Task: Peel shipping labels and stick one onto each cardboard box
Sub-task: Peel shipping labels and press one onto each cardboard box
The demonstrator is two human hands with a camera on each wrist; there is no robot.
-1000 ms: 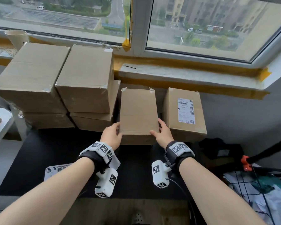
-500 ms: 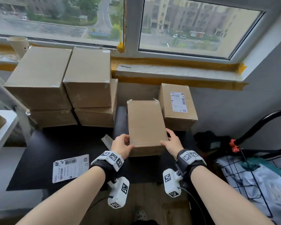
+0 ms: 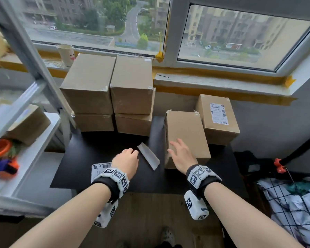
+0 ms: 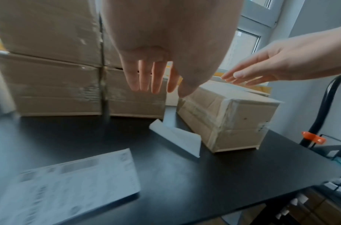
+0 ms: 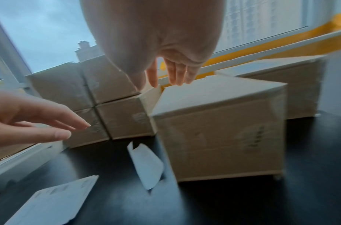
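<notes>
Both hands hang in the air above the black table (image 3: 89,158), and neither one holds anything. The right hand (image 3: 182,155) sits just right of centre in the head view, fingers straight and spread a little. It hovers over the near left corner of the plain cardboard box (image 3: 186,133); the left wrist view shows a gap between the fingertips and the box top, so it is not touching. The left hand (image 3: 126,161) is at centre, a little lower in the frame. Its fingers hang loose and slightly apart, pointing down toward the table, and nothing is between them.

Between the two hands lies a folded strip of backing paper (image 3: 149,155), partly standing on edge, just beside the left face of the plain box. The sheet of shipping labels (image 3: 100,167) lies flat on the table at lower left of centre, partly hidden by the left wrist, with a barcode showing near its top edge.

The plain box has no label on its top. Just behind it to the right, touching or nearly so, stands a labelled box (image 3: 217,119) with a white shipping label on top. At upper centre left, four more unlabelled boxes (image 3: 113,92) are stacked two on two against the window sill (image 3: 222,81).
</notes>
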